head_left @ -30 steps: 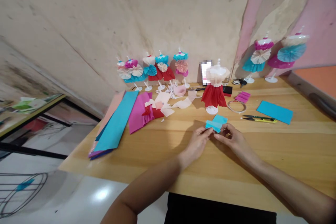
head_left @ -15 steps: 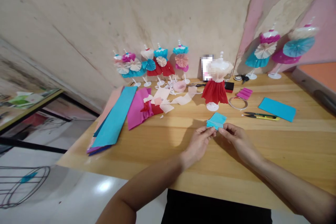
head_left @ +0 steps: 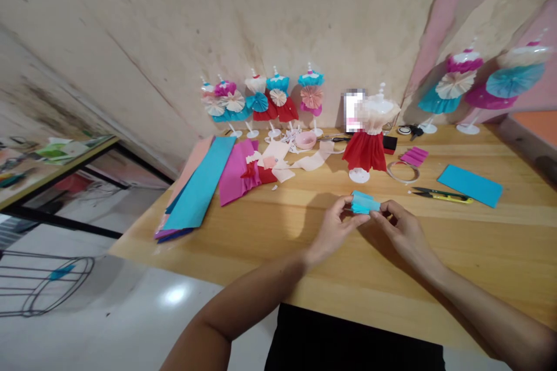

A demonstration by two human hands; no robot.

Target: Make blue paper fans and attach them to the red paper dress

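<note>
So the left hand (head_left: 335,229) and right hand (head_left: 404,237) had pinched the blue crepe paper (head_left: 365,203) into a narrower bunch, gripping its 9 and 3 o'clock ends.

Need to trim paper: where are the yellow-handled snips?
In the head view, the yellow-handled snips lie at the table's right, between the pale ring and the blue paper sheet.

1. A red-skirted paper dress (head_left: 364,152) stands on a white base on the wooden surface (head_left: 500,243).
2. Left of the dress lie long crepe paper sheets (head_left: 198,182) in blue, peach and magenta.
3. Behind and left of the dress stands a row of miniature paper dresses (head_left: 270,95).
4. Right of the dress lie a tape ring (head_left: 402,173), yellow-handled snips (head_left: 444,197) and a blue paper sheet (head_left: 470,185).
</note>
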